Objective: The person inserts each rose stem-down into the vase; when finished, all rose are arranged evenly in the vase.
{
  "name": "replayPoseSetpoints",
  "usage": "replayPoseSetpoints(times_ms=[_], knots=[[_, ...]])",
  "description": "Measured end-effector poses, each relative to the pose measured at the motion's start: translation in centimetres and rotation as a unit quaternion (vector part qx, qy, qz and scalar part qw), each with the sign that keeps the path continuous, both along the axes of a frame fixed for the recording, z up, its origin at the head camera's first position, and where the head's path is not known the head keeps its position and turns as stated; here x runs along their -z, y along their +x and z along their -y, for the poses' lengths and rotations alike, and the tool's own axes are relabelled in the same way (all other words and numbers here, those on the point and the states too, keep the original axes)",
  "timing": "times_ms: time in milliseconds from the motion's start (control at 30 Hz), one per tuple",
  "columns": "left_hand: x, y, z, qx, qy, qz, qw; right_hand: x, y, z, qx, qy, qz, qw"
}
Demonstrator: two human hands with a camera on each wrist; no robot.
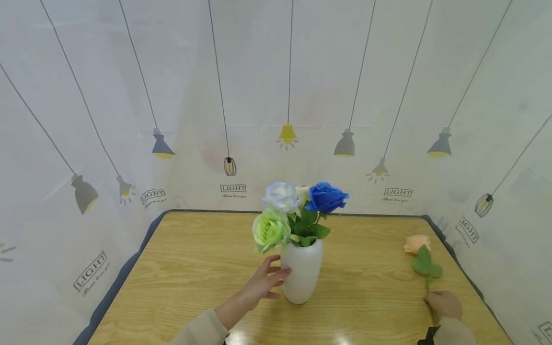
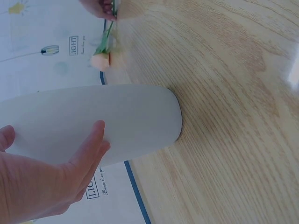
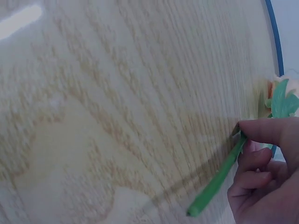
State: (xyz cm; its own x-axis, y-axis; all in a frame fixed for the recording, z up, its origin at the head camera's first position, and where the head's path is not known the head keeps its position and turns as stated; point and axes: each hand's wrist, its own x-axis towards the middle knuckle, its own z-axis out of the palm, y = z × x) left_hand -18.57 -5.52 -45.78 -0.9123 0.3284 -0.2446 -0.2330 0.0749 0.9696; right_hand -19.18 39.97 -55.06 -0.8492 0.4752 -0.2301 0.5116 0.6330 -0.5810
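A white vase (image 1: 303,275) stands upright on the table, holding a green rose (image 1: 270,231), a pale blue-white rose (image 1: 281,197) and a blue rose (image 1: 326,197). My left hand (image 1: 264,281) reaches to the vase's left side, its relaxed fingers resting against the wall; the left wrist view shows the fingertips (image 2: 99,125) low on the vase. Far to the right, my right hand (image 1: 446,304) pinches the stem of a peach rose (image 1: 416,244) between thumb and finger. In the right wrist view the green stem (image 3: 217,182) slants down past the fingers, its cut end free.
The wooden table (image 1: 194,254) has a dark blue edge along its back and sides. White sheeting (image 1: 258,86) printed with hanging lamps encloses it at the back and both sides. A cream-coloured blossom (image 1: 304,194) peeks out between the pale and blue roses.
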Motion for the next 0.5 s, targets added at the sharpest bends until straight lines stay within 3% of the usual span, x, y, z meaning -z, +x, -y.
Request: replayPoseSetpoints(times_ms=[267, 500], knots=[[0.14, 0.06, 0.04, 0.004, 0.002, 0.003, 1.0, 0.39, -0.1, 0.39, 0.003, 0.007, 0.011, 0.9999], [0.17, 0.0, 0.01, 0.001, 0.003, 0.002, 1.0, 0.61, -0.16, 0.27, -0.029, -0.048, 0.017, 0.9983]])
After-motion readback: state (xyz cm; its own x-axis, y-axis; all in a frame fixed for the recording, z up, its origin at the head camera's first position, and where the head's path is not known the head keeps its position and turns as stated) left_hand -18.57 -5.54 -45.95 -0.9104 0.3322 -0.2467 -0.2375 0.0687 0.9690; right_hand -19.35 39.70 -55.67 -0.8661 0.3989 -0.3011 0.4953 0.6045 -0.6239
